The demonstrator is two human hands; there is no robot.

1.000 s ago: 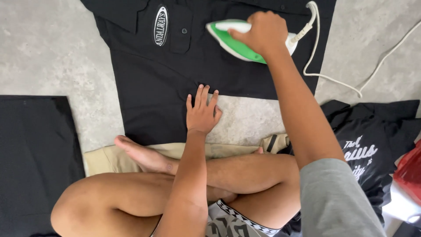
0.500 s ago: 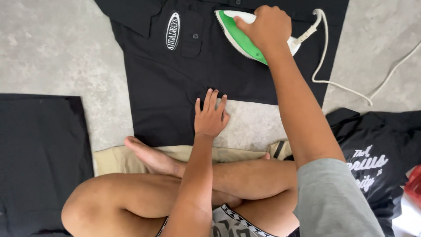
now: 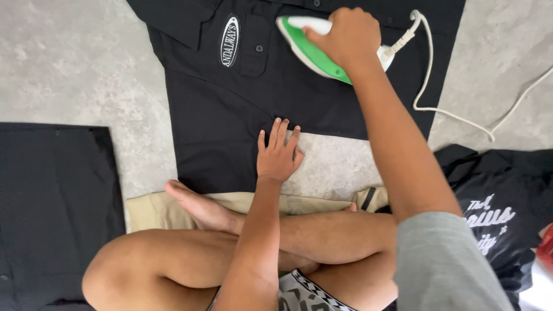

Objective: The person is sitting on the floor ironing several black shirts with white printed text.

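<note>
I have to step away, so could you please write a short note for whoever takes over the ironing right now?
Right hand: closed around the handle of the green and white iron, which sits soleplate-down on the upper part of the black shirt.
Left hand: flat, fingers spread, pressing the shirt's lower edge against the floor.
The iron's white cord trails off to the right over the floor.
Done: shirt spread flat, front up; it looks smooth where visible.
Left: I cannot tell how much is pressed. A black printed garment lies at right, a dark cloth at left, a beige cloth under the legs.
</note>
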